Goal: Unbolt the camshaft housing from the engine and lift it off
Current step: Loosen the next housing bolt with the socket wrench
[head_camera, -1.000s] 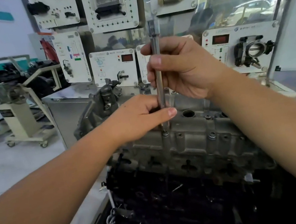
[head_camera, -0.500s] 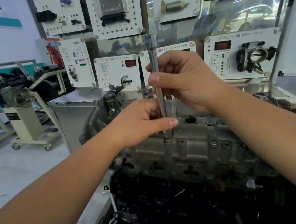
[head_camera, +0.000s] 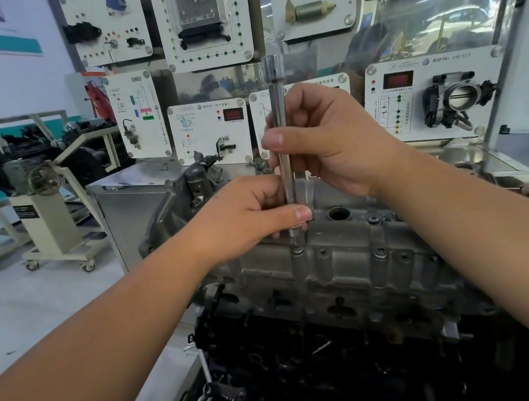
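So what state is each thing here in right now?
extension bar: upright, its tip on a bolt
bolt: in the housing, under the bar's tip
camshaft housing: on the engine, not lifted
left hand: fingers pinch the bar low down
right hand: grips the bar higher up

You have 2 hands on 1 extension bar (head_camera: 281, 135): your right hand (head_camera: 326, 142) and your left hand (head_camera: 245, 217). Below them sits 1 camshaft housing (head_camera: 341, 257) on 1 engine (head_camera: 316, 358). Behind it hang 8 white display panels, such as 1 throttle-body panel (head_camera: 434, 97). On the left stand 2 wheeled stands (head_camera: 47, 214).
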`<act>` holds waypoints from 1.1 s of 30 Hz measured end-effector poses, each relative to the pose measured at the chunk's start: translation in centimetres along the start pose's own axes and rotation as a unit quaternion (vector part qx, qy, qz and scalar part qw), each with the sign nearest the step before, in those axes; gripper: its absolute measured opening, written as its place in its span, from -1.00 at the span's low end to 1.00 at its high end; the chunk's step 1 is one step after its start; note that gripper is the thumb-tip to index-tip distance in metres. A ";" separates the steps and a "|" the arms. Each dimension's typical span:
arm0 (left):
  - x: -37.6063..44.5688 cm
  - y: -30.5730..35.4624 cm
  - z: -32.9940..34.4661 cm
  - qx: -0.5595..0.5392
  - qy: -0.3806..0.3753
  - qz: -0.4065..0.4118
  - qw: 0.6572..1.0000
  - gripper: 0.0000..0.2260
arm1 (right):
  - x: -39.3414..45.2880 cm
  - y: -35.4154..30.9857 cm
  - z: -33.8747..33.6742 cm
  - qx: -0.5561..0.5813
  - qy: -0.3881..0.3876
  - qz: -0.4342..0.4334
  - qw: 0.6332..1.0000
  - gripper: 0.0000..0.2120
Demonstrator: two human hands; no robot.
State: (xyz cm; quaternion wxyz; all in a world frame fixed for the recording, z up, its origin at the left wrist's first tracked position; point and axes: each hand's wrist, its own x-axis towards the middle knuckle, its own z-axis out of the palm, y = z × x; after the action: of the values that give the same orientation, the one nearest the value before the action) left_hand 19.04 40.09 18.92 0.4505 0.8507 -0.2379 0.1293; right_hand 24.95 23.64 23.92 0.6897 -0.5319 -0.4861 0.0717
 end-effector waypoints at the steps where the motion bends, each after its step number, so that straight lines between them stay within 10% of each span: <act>1: 0.0 -0.2 0.0 0.013 0.009 0.003 1.000 -0.77 | 0.1 0.0 0.0 0.005 0.000 0.005 1.000 -0.78; 15: -0.7 -0.4 0.2 0.096 0.047 0.038 0.994 -0.48 | -0.2 -0.4 -0.5 0.051 -0.043 0.053 0.996 -0.84; 22: -1.2 -0.4 1.4 0.110 0.144 0.064 0.981 -0.67 | -0.3 -0.7 -0.8 0.083 -0.070 0.071 0.992 -0.84; 33: -0.4 0.0 0.4 0.043 0.040 -0.009 0.998 -0.57 | -0.2 -0.2 -0.2 0.027 -0.021 0.035 0.999 -0.83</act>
State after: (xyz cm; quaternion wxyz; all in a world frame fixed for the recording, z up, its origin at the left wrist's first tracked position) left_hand 18.74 39.92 18.51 0.4234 0.8657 -0.2064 0.1691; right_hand 24.94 23.26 23.93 0.6904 -0.5281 -0.4796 0.1205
